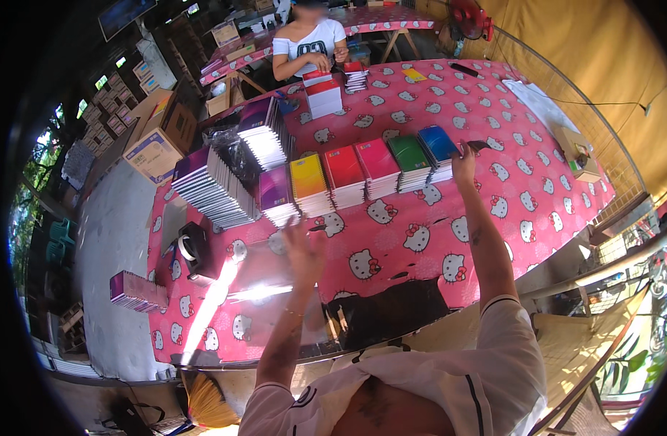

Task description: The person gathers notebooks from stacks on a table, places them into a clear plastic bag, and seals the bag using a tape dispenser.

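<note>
A row of spiral notebook stacks crosses the table: purple, yellow, red, pink, green and blue. My left hand, slightly blurred, is in front of the purple and yellow stacks, fingers apart and nothing in it. At the row's far right end, my right hand is against the right edge of the blue stack. Its fingers look extended alongside the notebooks, not wrapped round them. Whether they press on the stack is hard to see.
Taller notebook stacks stand left, beside crumpled dark plastic. A black tape dispenser sits nearer me. Across the pink patterned table, a person handles red-topped stacks. A cardboard box is beyond the left edge.
</note>
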The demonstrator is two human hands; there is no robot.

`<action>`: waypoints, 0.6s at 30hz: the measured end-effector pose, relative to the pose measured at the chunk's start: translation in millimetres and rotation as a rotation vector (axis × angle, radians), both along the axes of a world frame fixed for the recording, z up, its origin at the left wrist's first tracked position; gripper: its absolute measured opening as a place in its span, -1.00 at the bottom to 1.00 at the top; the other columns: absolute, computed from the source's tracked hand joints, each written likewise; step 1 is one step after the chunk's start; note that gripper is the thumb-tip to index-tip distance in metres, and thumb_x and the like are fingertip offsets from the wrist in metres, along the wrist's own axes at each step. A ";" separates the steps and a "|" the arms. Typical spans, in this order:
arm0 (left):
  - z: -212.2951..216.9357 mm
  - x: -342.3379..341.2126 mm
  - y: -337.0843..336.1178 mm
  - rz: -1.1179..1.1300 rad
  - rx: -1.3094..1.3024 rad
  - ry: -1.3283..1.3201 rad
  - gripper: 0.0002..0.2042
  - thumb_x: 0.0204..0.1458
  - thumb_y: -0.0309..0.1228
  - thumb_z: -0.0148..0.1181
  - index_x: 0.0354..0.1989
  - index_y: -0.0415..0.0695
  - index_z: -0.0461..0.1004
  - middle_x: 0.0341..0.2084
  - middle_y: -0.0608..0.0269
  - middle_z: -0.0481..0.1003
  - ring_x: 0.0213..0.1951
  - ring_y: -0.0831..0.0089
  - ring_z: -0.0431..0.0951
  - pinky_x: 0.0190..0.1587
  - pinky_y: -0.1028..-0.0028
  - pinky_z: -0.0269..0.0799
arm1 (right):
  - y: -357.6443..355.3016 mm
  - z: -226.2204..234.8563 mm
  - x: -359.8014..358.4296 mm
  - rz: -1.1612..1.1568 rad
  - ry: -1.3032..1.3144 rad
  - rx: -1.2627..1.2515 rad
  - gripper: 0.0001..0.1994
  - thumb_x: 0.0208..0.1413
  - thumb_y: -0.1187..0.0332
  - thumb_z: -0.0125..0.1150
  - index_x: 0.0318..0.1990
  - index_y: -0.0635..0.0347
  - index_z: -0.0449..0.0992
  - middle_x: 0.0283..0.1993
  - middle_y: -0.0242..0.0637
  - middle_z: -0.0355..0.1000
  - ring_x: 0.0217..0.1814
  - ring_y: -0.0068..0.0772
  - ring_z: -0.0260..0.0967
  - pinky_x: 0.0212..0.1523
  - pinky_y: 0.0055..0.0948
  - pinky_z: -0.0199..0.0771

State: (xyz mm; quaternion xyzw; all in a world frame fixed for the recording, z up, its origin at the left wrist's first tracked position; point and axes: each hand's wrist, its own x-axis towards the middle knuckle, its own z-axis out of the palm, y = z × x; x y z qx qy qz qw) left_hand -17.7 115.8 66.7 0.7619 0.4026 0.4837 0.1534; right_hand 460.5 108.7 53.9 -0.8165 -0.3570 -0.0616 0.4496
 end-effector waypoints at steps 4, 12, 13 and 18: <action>7.5 107.8 -51.0 -0.385 -0.033 0.081 -0.45 0.05 -0.44 0.32 0.26 -0.10 0.34 0.25 -0.07 0.18 0.16 0.06 0.38 0.13 0.18 0.42 | 36.0 8.4 12.5 0.001 0.050 -0.308 -0.37 -0.03 0.00 0.38 0.19 0.07 0.47 0.14 -0.04 0.45 0.25 0.04 0.36 0.22 -0.14 0.39; 55.9 126.8 -74.1 -0.175 0.166 0.172 -0.42 0.08 -0.35 0.34 0.28 -0.17 0.31 0.24 -0.08 0.21 0.15 0.11 0.40 0.09 0.23 0.43 | -31.6 98.4 -31.7 0.592 0.140 0.157 -0.53 -0.17 0.56 0.33 0.01 0.12 0.52 -0.23 -0.21 0.54 0.01 -0.22 0.49 -0.03 -0.22 0.48; 71.9 126.7 -79.4 -0.159 0.159 0.210 -0.45 0.08 -0.35 0.33 0.25 -0.17 0.33 0.24 -0.09 0.21 0.16 0.11 0.40 0.09 0.23 0.42 | -63.2 131.2 -53.6 0.796 0.071 0.064 -0.55 -0.11 0.61 0.27 0.03 0.15 0.51 -0.21 -0.24 0.53 -0.05 -0.29 0.50 -0.04 -0.28 0.48; 28.6 110.0 -100.5 -0.513 -0.882 0.159 -0.48 0.06 -0.27 0.35 0.14 -0.21 0.35 0.18 -0.11 0.27 0.13 0.00 0.38 0.04 0.14 0.40 | -106.2 109.9 -127.0 1.581 0.220 -0.417 -0.47 -0.01 0.55 0.28 0.19 0.13 0.42 0.12 -0.21 0.45 0.16 -0.31 0.43 0.13 -0.28 0.43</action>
